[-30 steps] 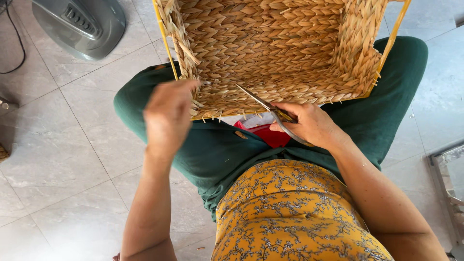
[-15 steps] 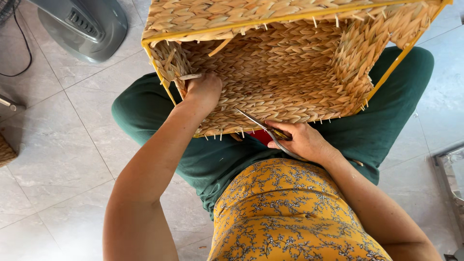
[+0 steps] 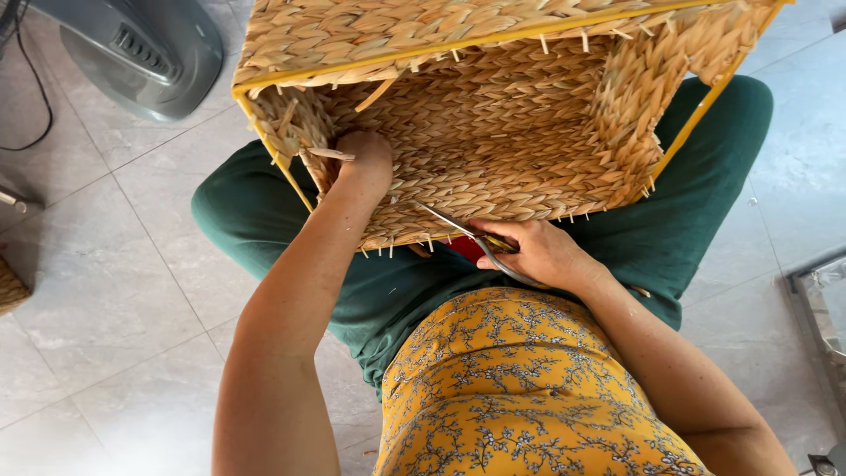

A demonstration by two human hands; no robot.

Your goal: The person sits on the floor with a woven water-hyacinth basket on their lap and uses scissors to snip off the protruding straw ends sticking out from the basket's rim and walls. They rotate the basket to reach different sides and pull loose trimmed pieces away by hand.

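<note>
Nearest to us, our right hand has its grip wrapped around the handles of a pair of scissors, whose blades point up and to the left, lying against the lower edge of the woven basket. Whether the blades are parted or together we cannot tell. Beyond that hand and to its left, our left hand reaches into the basket's open mouth; its grip pinches a loose straw end by the inner left wall.

The basket rests tipped on our lap over green trousers, mouth facing us. We judge it light but bulky — the plaited straw gives a little, while the yellow wire frame keeps the shape stiff. The frame edge or a wall near a corner looks like the soundest place to hold; the cut stubs along the rim seem prickly and brittle, so a pinch there would likely snap them.

Compared with half a second ago, the basket has tipped further toward us and the left hand sits deeper in the corner; a second ago it was on the outside of the weave. Farthest off, left of both hands, a grey fan base stands on the tiled floor.
</note>
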